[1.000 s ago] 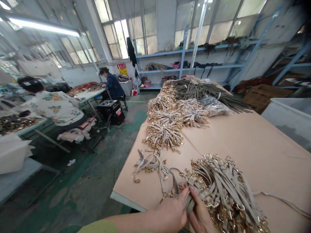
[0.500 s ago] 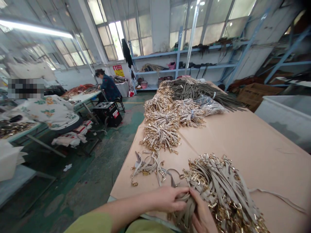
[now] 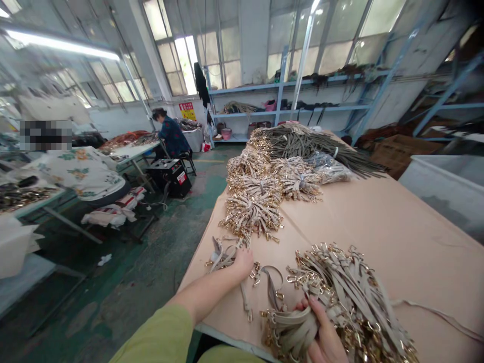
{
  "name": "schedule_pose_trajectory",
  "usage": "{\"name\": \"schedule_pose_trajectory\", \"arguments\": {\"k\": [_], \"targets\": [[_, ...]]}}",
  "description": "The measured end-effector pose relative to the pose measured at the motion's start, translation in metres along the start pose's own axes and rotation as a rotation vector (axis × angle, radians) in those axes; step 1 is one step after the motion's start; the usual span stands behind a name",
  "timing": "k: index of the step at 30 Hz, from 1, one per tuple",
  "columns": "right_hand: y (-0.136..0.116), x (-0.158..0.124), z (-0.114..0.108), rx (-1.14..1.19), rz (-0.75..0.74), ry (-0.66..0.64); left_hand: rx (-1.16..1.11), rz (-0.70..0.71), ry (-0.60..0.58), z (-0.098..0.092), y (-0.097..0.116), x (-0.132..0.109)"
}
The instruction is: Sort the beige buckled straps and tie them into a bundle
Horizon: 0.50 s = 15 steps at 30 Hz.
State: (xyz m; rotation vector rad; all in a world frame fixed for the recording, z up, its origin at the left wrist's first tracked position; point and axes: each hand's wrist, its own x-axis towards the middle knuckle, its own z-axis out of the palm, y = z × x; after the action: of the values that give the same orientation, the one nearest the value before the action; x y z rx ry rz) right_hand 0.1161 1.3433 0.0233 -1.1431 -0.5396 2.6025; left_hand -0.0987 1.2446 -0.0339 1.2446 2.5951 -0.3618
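Observation:
My right hand (image 3: 323, 330) is wrapped around a bunch of beige straps (image 3: 293, 330) with gold-coloured metal clasps at their ends, low at the table's near edge. Farther forward and to the left, my left hand (image 3: 244, 263) is closed on a strap in a small group of loose straps (image 3: 223, 257); its fingertips are partly hidden. One loose strap (image 3: 271, 285) lies curved on the table between the two hands. Beside my right hand spreads a large heap of the same straps (image 3: 348, 287), clasps at both ends.
Tied strap bundles (image 3: 253, 214) stand along the table's left side, with long dark straps (image 3: 302, 143) and a plastic bag (image 3: 330, 169) behind. A thin strip (image 3: 438, 315) lies to the right. A white bin (image 3: 446, 186) stands beyond the right edge. Two people sit at tables on the left.
My left hand has left the bunch near my right hand and moved forward and left to the loose straps. My right hand still holds the bunch, which now shows more fully.

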Motion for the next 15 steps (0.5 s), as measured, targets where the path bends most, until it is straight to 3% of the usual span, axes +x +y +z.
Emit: {"name": "schedule_pose_trajectory", "arguments": {"k": [5,10,13,15], "targets": [[0.001,-0.013,0.001,0.110,0.080,0.016,-0.025,0.004,0.074,-0.031,-0.021,-0.018],[0.003,-0.018,0.008,0.022,-0.032,-0.019,-0.065,-0.047,0.272,-0.094,-0.042,-0.059],[0.009,-0.018,0.022,-0.044,-0.084,-0.025,-0.168,-0.084,0.371,-0.128,-0.029,-0.087],[0.013,-0.019,0.034,-0.066,-0.125,-0.028,-0.267,-0.026,0.339,-0.141,-0.009,-0.103]]}}
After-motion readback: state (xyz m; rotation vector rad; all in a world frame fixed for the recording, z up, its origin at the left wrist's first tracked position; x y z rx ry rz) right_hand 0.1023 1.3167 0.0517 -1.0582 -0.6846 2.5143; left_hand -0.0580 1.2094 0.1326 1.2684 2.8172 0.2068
